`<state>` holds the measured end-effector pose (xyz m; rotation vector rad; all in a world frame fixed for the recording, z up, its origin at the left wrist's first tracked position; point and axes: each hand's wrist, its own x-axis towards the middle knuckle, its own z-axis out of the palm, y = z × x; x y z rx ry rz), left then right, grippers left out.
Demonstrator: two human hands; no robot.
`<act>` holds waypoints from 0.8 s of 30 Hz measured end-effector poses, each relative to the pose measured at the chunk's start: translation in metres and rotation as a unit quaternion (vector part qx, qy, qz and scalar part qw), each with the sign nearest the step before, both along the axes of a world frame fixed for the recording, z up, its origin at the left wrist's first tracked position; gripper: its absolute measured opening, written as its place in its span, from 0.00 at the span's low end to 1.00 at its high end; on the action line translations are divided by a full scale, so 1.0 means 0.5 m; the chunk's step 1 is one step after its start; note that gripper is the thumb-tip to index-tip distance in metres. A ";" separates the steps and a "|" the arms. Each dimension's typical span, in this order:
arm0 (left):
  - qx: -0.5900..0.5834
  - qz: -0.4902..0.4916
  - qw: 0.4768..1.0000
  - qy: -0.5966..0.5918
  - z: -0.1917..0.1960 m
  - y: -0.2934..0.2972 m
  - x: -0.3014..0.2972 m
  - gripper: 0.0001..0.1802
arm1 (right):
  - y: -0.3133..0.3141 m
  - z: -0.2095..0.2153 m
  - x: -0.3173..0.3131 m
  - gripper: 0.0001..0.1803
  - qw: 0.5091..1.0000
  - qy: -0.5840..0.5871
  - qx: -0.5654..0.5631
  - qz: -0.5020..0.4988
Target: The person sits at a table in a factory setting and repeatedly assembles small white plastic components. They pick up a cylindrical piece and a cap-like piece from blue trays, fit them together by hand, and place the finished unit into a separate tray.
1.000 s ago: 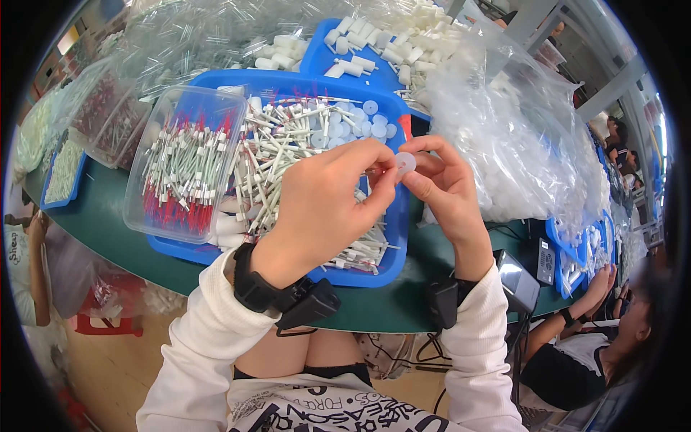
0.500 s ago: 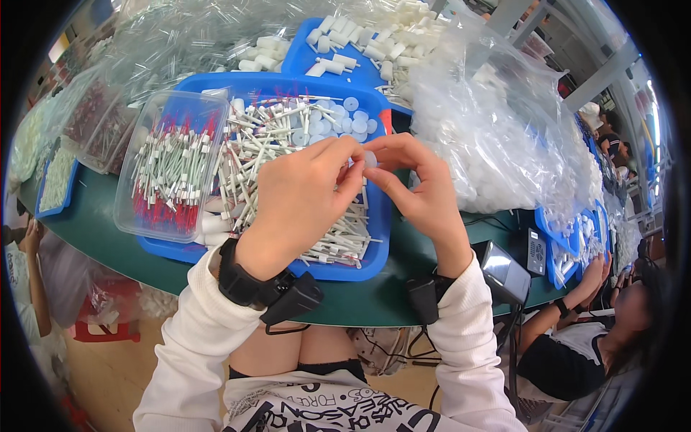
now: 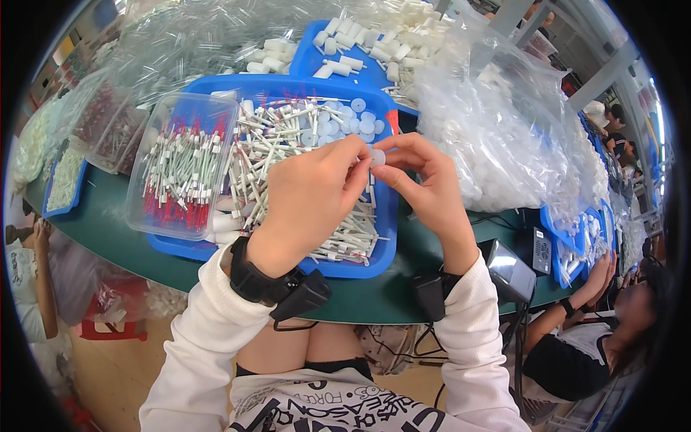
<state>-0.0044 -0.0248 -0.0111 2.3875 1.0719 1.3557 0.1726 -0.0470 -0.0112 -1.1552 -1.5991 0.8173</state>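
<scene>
My left hand (image 3: pixel 309 201) and my right hand (image 3: pixel 425 187) meet above a blue tray (image 3: pixel 360 266) heaped with thin white sticks (image 3: pixel 288 144). A small white round disc (image 3: pixel 377 157) is pinched between the fingertips of both hands. My left fingers also seem to grip a white stick beside the disc, mostly hidden by the fingers. Loose white discs (image 3: pixel 345 122) lie at the tray's far end. Both wrists wear black bands with small black devices.
A clear plastic box (image 3: pixel 180 165) of red-and-white sticks rests on the tray's left side. A second blue tray (image 3: pixel 317 50) of white cylinders stands behind. Clear bags of white parts (image 3: pixel 489 137) sit at right. The green table edge (image 3: pixel 360 302) curves below. Other people sit at right and left.
My hands stay together over the tray, still pinching the white disc; they have shifted slightly lower and to the left relative to the tray.
</scene>
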 end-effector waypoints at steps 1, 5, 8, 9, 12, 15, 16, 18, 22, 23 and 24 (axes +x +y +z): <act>0.021 0.001 1.000 0.000 -0.002 0.001 0.000 0.03 | 0.000 0.000 -0.001 0.15 1.000 -0.010 0.003 -0.005; 0.001 0.001 1.000 0.011 0.002 -0.003 -0.003 0.04 | -0.002 0.003 -0.006 0.15 1.000 -0.018 0.008 -0.010; -0.033 -0.032 0.999 0.016 0.002 -0.002 -0.005 0.07 | -0.002 0.001 -0.002 0.15 1.000 -0.022 0.017 -0.010; -0.065 -0.055 0.996 0.018 0.002 0.000 -0.006 0.09 | -0.002 0.001 -0.001 0.15 1.000 -0.020 0.022 -0.009; -0.139 -0.136 0.980 -0.025 0.011 -0.007 -0.006 0.14 | -0.003 0.005 -0.001 0.14 1.000 -0.002 0.025 -0.002; -0.150 -0.175 0.972 -0.035 0.008 -0.005 -0.010 0.24 | -0.003 0.009 0.002 0.13 0.999 0.031 0.017 0.014; -0.144 -0.180 0.973 -0.029 0.004 -0.003 -0.011 0.28 | -0.002 0.009 0.003 0.13 0.999 0.039 0.022 0.022; -0.137 -0.180 0.973 -0.051 -0.003 -0.002 -0.006 0.29 | 0.001 0.009 0.007 0.13 0.998 0.054 0.029 0.032; -0.135 -0.127 0.979 -0.081 0.000 0.009 -0.007 0.21 | 0.003 0.006 0.014 0.13 0.995 0.089 0.025 0.037; -0.143 -0.124 0.981 -0.046 -0.001 0.015 -0.010 0.17 | 0.003 0.006 0.014 0.13 0.994 0.101 0.023 0.036; -0.150 -0.120 0.981 -0.011 -0.004 0.022 -0.014 0.14 | 0.003 0.006 0.014 0.13 0.995 0.093 0.029 0.029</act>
